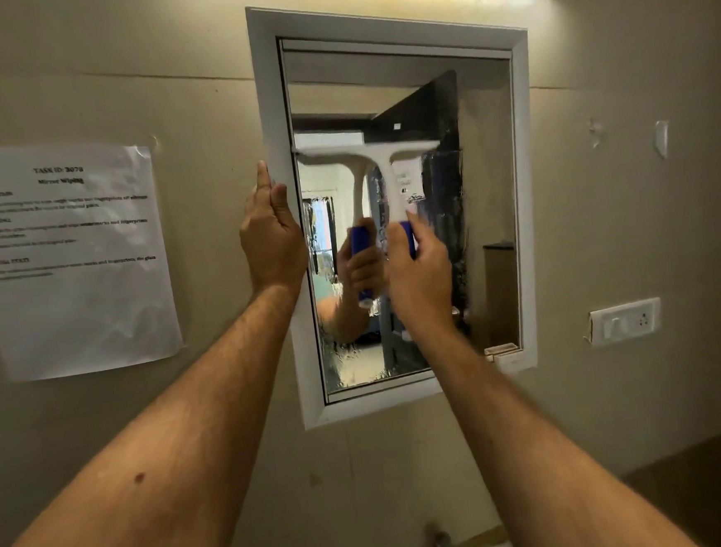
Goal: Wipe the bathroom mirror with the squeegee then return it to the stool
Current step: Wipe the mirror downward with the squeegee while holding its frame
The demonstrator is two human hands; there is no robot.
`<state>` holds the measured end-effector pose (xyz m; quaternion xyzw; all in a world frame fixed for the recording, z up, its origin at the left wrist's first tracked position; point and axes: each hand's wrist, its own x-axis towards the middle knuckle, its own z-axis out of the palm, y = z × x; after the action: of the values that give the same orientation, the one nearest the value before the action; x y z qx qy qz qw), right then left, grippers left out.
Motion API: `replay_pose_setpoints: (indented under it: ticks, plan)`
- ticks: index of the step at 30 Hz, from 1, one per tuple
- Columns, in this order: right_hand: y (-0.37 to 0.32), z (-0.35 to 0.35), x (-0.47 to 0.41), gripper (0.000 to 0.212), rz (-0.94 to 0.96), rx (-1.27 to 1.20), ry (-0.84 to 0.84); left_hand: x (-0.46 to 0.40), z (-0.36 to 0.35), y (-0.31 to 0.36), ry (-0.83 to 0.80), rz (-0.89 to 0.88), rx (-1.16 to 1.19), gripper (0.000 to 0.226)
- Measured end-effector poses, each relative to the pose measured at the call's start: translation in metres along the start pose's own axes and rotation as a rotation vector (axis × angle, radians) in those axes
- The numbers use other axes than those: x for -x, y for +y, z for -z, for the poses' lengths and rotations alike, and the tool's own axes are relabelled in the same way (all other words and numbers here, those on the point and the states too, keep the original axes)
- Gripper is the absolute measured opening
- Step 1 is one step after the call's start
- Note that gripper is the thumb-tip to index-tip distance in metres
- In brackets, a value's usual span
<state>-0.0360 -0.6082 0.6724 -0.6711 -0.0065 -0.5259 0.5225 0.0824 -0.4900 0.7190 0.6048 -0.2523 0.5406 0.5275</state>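
squeegee [384, 159] is up on the mirror [489, 177], blade level across the left and middle of the glass at about upper-mid height, white neck running down to a blue grip. right hand [416, 269] is wrapped tight around that grip, fingers curled round it. left hand [271, 233] holds nothing: fingers straight and together, lying flat against the left side of the white frame [270, 107], looks like bracing.

judgement: mid-wipe, stroke in hand. glass below the blade shows streaks and smeared water, esp. lower left and beside the grip; above it looks cleaner. right strip of the mirror lies outside the blade's reach here, so it likely needs its own pass.

to do it well: keep the blade flat and level, even pressure both ends, pull straight down to the bottom edge in one go, no lifting midway. overlap the next pass slightly. keep the left hand on the frame, off the glass, or it leaves prints.

stool isn't in view, so the return step can't be judged. paper notice [68, 253] is taped to the wall left of the mirror, switch plate [625, 321] to the right.
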Motion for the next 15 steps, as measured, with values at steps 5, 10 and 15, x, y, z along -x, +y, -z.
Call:
replay_pose_setpoints:
  ticks: [5, 10, 15]
  plan:
    - [0.019, 0.003, 0.028, 0.036, -0.033, -0.013, -0.001, 0.000, 0.001, 0.001, 0.008, -0.003, -0.011, 0.046]
    - [-0.013, 0.001, -0.001, 0.031, -0.005, -0.020, 0.006, 0.000, 0.001, 0.002, 0.012, 0.007, -0.017, 0.046]
    - [-0.003, 0.003, 0.006, 0.025, -0.020, -0.027, -0.007, -0.004, 0.002, 0.002, 0.020, -0.005, -0.008, 0.046]
